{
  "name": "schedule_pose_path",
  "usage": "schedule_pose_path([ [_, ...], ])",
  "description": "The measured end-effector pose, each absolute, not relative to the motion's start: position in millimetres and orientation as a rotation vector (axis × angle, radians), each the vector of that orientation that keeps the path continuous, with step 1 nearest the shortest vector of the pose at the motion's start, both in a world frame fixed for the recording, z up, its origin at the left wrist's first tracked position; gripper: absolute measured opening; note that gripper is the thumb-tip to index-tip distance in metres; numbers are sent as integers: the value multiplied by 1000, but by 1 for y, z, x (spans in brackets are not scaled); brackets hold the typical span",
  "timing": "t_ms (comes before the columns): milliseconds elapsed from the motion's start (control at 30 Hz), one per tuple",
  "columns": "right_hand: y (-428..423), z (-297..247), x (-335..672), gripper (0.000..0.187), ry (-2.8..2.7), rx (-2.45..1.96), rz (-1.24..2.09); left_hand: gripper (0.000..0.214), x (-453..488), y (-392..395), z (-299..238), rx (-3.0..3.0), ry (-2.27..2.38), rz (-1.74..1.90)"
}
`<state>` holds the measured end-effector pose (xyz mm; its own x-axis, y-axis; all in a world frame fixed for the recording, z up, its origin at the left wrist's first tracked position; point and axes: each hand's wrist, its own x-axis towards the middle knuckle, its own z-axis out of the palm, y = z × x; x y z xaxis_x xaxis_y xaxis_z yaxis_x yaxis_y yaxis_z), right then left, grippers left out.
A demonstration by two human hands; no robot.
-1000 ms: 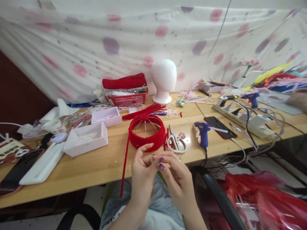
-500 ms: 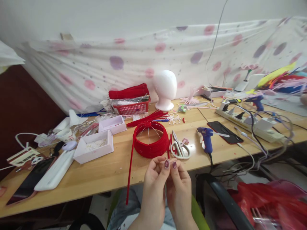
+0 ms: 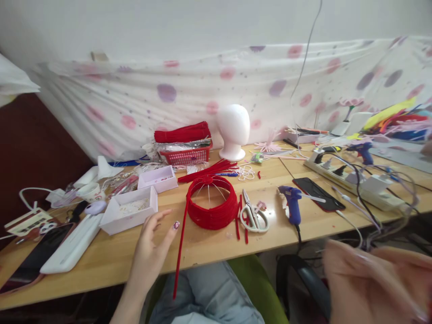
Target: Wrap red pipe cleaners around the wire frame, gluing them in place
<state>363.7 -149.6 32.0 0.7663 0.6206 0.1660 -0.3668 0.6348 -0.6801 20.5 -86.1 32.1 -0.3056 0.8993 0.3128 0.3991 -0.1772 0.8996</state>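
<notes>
My left hand hovers over the front of the table with thumb and fingers apart and nothing in it. Just right of it is a round wire frame wrapped in red pipe cleaner. A loose red tail hangs from the frame over the table's front edge, close to my left thumb. Far to the right, off the table, my right hand is smeared by motion. Its fingers cannot be made out clearly. White-handled scissors and two short red pipe cleaner pieces lie right of the frame.
Behind stand a white foam head and a red basket of red stems. White boxes are at left. To the right are a blue glue gun, a phone and a power strip with tangled cords.
My hands were together in front of the frame, fingertips pinched. They have parted: the left moved left and opened, the right swung far right. The view has tipped slightly.
</notes>
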Motion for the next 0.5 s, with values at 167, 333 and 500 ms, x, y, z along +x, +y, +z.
schedule_pose_path([
  [167,-105,33,303,35,-723,-684,867,26,21,-60,37,2085,1650,1403],
  [333,-82,19,287,32,-779,-1015,757,18,19,-28,56,2361,1452,1178],
  [500,-65,6,257,27,-1072,-1219,502,30,12,-4,49,2501,1367,879],
])
